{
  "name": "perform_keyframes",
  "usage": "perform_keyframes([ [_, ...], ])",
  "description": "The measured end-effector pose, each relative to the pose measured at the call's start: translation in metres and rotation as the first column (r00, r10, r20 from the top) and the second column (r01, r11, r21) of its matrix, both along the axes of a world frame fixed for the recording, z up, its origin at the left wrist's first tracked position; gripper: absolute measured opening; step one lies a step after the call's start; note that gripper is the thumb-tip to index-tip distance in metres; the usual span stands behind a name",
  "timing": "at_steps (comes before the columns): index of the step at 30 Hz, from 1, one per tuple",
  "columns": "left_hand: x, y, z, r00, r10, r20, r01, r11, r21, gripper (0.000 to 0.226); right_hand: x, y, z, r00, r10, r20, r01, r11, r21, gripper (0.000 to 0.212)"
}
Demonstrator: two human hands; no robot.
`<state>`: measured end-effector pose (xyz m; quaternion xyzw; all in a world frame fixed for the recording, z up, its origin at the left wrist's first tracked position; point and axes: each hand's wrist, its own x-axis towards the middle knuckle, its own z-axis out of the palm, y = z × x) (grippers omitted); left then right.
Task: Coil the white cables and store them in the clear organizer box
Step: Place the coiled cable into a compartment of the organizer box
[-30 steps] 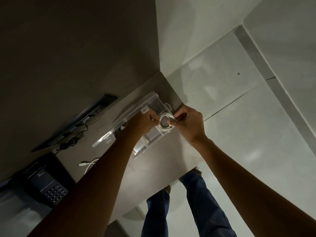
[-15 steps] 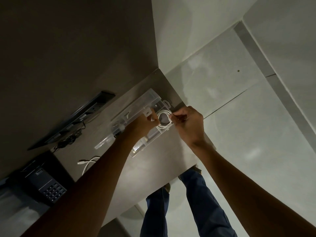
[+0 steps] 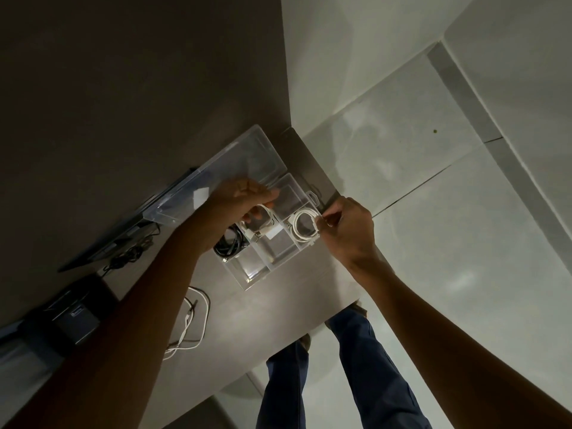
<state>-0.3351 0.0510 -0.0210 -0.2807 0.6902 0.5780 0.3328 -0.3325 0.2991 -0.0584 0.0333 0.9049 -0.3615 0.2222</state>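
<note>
Over box (image 3: 272, 258) corner, right hand (image 3: 346, 230) pinches coiled cable (image 3: 305, 226).

Organizer box (image 3: 269, 261) sits by the table (image 3: 247, 320) corner, raised lid (image 3: 223, 178) walling its far side. Near compartments bare — coiled cables (image 3: 305, 226) fill others. Loose white cable (image 3: 193, 323) crosses the table's near stretch; dark devices (image 3: 71, 317) block the left edge.

The box (image 3: 272, 258) is clear hard plastic, glossy, its raised lid (image 3: 235, 171) catching a dull sheen. The coiled cable (image 3: 305, 227) in it has a smooth white rubbery jacket; a loose cable (image 3: 198, 320) on the desk looks the same. The desk (image 3: 263, 305) top is smooth grey laminate with a soft shine. Floor tiles (image 3: 433, 212) are pale and polished. The trousers (image 3: 365, 382) are matt blue cloth.
</note>
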Motion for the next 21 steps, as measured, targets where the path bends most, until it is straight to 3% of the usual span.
perform_keyframes([
  [4,0.018,0.005,-0.003,0.997,0.021,-0.07,-0.022,1.0,-0.016,0.01,0.003,0.005,0.0,1.0,-0.019,0.022,0.02,0.997,-0.076,0.019],
  [8,0.031,0.013,-0.006,0.994,-0.016,-0.104,0.009,0.998,-0.064,0.01,0.01,0.008,0.0,1.0,-0.028,-0.008,0.027,0.99,-0.136,0.025],
  [16,0.05,0.017,-0.008,0.992,0.07,-0.104,-0.079,0.993,-0.084,0.012,0.013,0.009,0.005,0.998,-0.005,-0.066,-0.007,0.984,-0.176,0.046],
  [18,0.059,0.018,-0.009,0.989,0.108,-0.098,-0.119,0.987,-0.112,0.004,0.014,0.008,0.008,0.996,0.027,-0.081,-0.041,0.984,-0.173,0.046],
  [21,0.081,0.023,-0.007,0.961,0.237,-0.143,-0.256,0.957,-0.137,0.011,0.016,0.005,0.016,0.992,0.095,-0.086,-0.111,0.975,-0.195,0.045],
])
